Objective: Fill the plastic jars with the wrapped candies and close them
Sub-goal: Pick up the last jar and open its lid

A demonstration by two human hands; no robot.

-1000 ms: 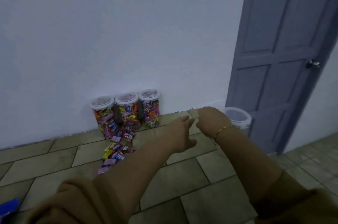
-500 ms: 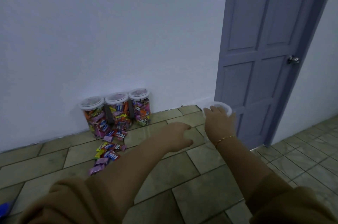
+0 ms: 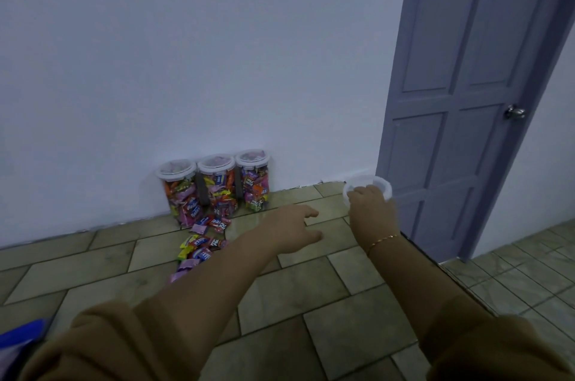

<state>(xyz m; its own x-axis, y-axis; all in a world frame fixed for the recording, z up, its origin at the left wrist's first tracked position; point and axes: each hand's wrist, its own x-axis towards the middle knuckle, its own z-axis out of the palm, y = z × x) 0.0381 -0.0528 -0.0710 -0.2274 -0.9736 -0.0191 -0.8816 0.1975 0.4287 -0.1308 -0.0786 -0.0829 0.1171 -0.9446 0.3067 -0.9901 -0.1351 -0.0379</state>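
Right hand (image 3: 371,205) grips rim of empty plastic jar (image 3: 381,186) by door (image 3: 460,107); left hand (image 3: 294,226) hovers over floor tiles (image 3: 311,293), fingers relaxed, holding nothing. Loose wrapped candies (image 3: 200,247) trail across floor toward three filled, lidded jars (image 3: 214,186) against wall (image 3: 186,54). Best move, judging from here: carry jar upright to candy pile, set down beside it, then scoop.
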